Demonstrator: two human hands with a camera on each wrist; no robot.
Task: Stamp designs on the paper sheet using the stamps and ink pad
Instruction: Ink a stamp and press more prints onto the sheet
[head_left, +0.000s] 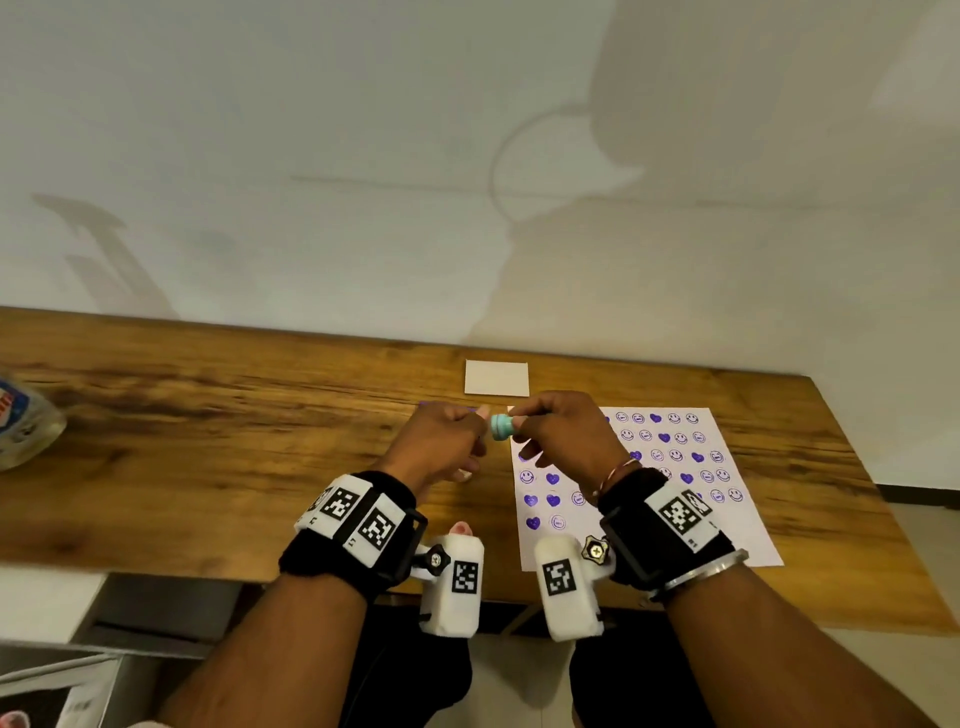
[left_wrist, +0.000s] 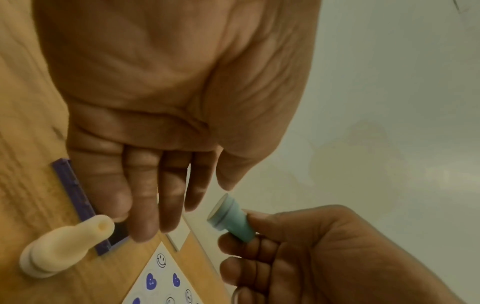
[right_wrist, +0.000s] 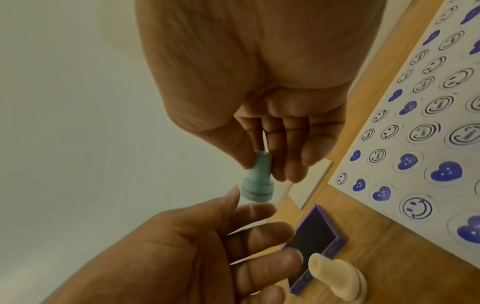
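My right hand (head_left: 514, 422) pinches a small teal stamp (head_left: 501, 427) by its handle, held in the air with its round face turned towards the left hand. In the right wrist view the thumb and fingers grip the teal stamp (right_wrist: 257, 181). My left hand (head_left: 475, 434) hovers just beside it, with straight fingers (left_wrist: 145, 205) that hold nothing. Below the left hand lies the open purple ink pad (left_wrist: 75, 191) (right_wrist: 315, 232). A cream stamp (left_wrist: 64, 248) (right_wrist: 337, 275) rests on the wood next to the pad. The paper sheet (head_left: 737, 525), printed with smileys and purple hearts, lies to the right.
A small white card (head_left: 496, 378) lies behind the hands near the wall. A plastic bottle (head_left: 26, 423) stands at the far left of the wooden table (head_left: 208, 441). Something pink (head_left: 460, 529) shows beside the left wrist camera. The table's front edge runs under my wrists.
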